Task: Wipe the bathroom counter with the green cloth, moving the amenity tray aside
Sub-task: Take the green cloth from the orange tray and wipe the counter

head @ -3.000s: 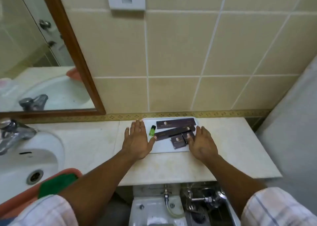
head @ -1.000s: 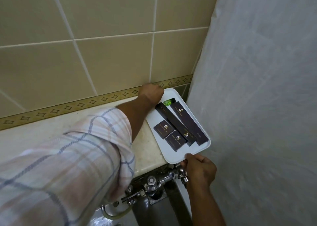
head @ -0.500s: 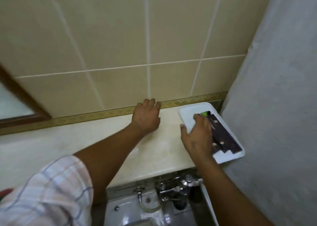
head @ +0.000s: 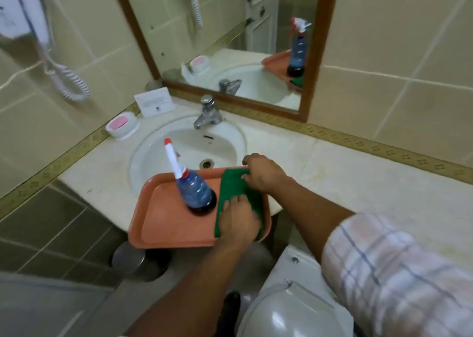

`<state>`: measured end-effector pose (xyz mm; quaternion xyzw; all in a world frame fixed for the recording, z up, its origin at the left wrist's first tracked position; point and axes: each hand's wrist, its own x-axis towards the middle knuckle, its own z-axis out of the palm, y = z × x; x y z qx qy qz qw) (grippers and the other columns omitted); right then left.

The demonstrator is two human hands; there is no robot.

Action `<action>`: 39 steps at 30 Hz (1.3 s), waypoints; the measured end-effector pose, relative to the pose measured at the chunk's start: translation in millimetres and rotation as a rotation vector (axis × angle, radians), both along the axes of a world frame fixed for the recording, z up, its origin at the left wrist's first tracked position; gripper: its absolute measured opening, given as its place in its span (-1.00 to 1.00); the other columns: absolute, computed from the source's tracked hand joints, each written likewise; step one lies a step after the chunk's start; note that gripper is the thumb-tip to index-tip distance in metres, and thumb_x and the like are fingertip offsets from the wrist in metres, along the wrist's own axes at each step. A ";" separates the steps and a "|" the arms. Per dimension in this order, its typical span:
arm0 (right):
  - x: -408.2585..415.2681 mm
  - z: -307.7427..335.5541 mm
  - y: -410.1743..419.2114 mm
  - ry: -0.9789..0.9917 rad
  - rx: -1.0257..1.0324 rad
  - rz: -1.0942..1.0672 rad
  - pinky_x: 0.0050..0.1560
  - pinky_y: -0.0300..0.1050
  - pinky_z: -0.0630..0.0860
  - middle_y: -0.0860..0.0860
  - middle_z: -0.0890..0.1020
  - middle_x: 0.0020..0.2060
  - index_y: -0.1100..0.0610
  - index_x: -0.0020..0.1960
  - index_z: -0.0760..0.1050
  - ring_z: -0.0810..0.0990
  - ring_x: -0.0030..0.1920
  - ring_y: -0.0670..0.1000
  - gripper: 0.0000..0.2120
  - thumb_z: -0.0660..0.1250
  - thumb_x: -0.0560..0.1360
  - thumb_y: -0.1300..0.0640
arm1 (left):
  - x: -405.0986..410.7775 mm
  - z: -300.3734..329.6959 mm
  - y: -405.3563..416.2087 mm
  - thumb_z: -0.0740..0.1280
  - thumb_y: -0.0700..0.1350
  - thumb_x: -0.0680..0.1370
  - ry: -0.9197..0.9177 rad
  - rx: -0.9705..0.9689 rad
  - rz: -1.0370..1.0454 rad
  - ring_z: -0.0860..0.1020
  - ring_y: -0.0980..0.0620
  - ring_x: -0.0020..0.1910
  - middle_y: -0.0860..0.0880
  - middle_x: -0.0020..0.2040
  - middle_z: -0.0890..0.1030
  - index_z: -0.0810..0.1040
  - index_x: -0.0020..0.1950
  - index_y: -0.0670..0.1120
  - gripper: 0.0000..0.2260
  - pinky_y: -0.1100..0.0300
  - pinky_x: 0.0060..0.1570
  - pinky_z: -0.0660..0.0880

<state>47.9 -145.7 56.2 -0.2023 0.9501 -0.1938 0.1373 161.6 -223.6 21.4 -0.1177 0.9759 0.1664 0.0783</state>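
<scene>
The green cloth (head: 234, 187) lies folded on the right side of an orange tray (head: 163, 224), which sits over the sink's front edge and overhangs the counter. My left hand (head: 238, 220) is clamped on the cloth's near end. My right hand (head: 263, 174) has its fingers curled on the far end. The beige bathroom counter (head: 358, 183) stretches away to the right. The white amenity tray is out of view.
A blue spray bottle (head: 197, 194) with a white and red nozzle stands on the orange tray, just left of the cloth. Behind are the sink (head: 184, 144), faucet (head: 207, 114), pink soap dish (head: 121, 126) and a card (head: 154, 102). A toilet (head: 294, 311) is below right.
The view has swung left from the counter's right end to the sink. Both hands have left the amenity tray and counter and now rest on the green cloth.
</scene>
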 end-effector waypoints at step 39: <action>-64.5 28.6 150.6 -0.436 -0.588 -0.737 -0.09 0.04 0.67 0.08 0.65 -0.06 0.06 -0.06 0.49 0.66 -0.09 0.11 -0.60 0.63 0.24 0.21 | -76.1 14.2 78.8 0.43 -0.29 0.43 -0.188 1.430 0.387 0.70 -0.12 -0.11 -0.09 -0.09 0.73 0.61 0.03 -0.08 -0.78 -0.08 -0.16 0.64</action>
